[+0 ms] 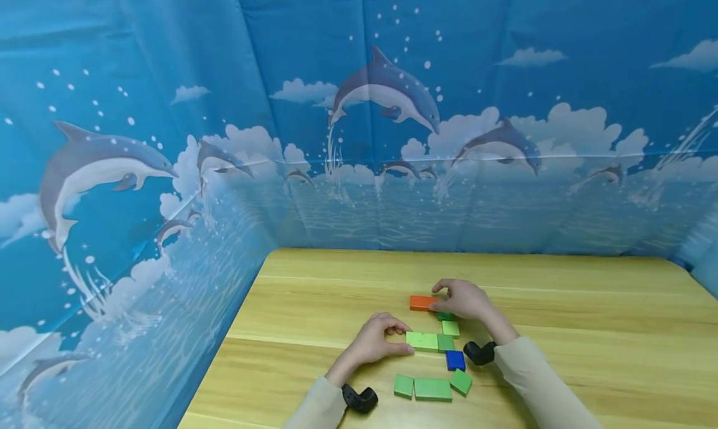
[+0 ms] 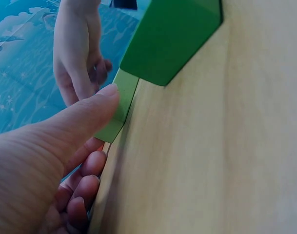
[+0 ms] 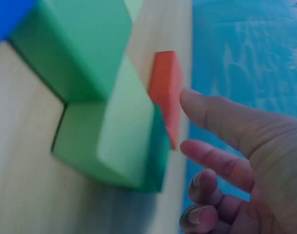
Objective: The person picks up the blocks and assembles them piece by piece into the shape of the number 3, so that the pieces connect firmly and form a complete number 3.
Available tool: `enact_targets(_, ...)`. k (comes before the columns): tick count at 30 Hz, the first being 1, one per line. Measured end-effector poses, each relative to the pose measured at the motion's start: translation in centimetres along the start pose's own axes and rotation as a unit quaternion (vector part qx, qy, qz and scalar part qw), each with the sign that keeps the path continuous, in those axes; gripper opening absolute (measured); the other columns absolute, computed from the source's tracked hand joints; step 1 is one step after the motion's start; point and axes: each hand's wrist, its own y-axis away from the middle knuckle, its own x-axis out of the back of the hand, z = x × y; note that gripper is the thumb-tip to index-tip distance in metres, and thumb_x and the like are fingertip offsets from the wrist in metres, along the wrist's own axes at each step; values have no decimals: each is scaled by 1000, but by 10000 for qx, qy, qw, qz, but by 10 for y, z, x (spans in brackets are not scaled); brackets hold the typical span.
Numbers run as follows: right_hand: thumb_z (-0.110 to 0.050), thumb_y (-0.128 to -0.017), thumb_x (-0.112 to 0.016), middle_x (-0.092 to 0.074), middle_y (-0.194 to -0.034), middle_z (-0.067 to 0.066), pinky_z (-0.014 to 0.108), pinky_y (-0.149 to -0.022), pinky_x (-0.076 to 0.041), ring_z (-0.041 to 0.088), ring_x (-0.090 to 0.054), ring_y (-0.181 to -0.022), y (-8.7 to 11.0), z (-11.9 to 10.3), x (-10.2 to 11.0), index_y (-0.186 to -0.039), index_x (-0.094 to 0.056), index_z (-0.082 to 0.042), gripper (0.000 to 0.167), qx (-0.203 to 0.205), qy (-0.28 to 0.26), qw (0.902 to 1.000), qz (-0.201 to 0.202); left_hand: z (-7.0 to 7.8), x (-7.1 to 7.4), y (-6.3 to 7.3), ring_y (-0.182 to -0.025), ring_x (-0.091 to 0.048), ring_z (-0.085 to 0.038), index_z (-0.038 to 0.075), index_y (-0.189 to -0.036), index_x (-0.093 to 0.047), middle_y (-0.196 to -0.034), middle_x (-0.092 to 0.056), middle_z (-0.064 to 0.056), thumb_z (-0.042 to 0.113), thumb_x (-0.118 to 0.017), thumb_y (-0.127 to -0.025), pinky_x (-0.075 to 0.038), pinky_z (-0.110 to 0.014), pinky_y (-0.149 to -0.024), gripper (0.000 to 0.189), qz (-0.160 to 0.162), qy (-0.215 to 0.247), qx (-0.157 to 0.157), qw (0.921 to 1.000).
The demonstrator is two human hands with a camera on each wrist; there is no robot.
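My left hand (image 1: 374, 340) pinches the left end of a long light green block (image 1: 422, 341), thumb on the near side and index finger on the far side. In the left wrist view the thumb lies against that light green block (image 2: 120, 105), and the other fingers curl below. At the back, my right hand (image 1: 462, 299) is beside the right end of an orange block (image 1: 422, 303). Its thumb tip is right at the orange block (image 3: 167, 80) in the right wrist view, with the fingers apart and loosely bent. A dark green block (image 1: 444, 316) lies just below this hand.
A small light green block (image 1: 450, 328), a green block (image 1: 445, 343) and a blue block (image 1: 455, 360) run down the right side. Nearer me lie a long green block (image 1: 433, 390), a green piece (image 1: 403, 385) and a tilted green block (image 1: 461, 383). Dolphin-print curtains (image 1: 392, 211) border the wooden table (image 1: 589, 329).
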Motion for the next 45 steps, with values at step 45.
enact_targets(45,-38,-76,-79,-58,-85,3,34,-58,-38,18,-47,-66,17,8,5,-93,-60,-7,40,-651,-315,9967,-365,1,0,0,-79,-45,-5,20,-103,-71,-88,-54,12,38,-79,-77,-39,-22,-74,32,-36,16,58,10000)
